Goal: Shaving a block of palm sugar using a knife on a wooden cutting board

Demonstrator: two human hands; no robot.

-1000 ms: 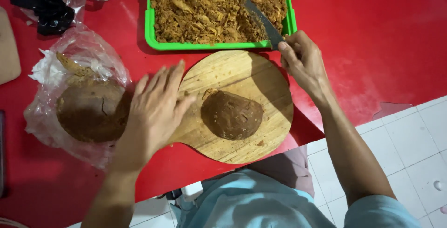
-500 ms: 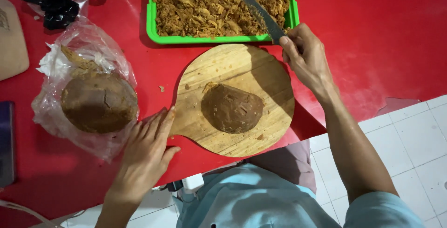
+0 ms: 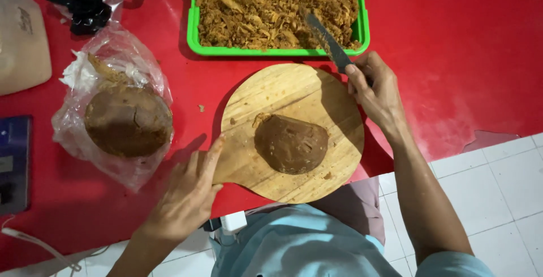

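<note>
The knife (image 3: pixel 327 42) lies with its long axis on a diagonal, its tip pointing up and left over the green tray (image 3: pixel 194 34) of brown shreds and its handle down and right in the right hand (image 3: pixel 376 90), which is closed around it just past the round wooden board (image 3: pixel 266 93). A brown block (image 3: pixel 291 143) sits on the board, near its front edge. The left hand (image 3: pixel 189 189) rests open, fingers together, on the board's left rim and handle. Half a second ago it lay lower, off the board; a second ago it was spread across the board's left side. A bag (image 3: pixel 116 107) with another brown cake lies to the left on the red table (image 3: pixel 452 45).
</note>
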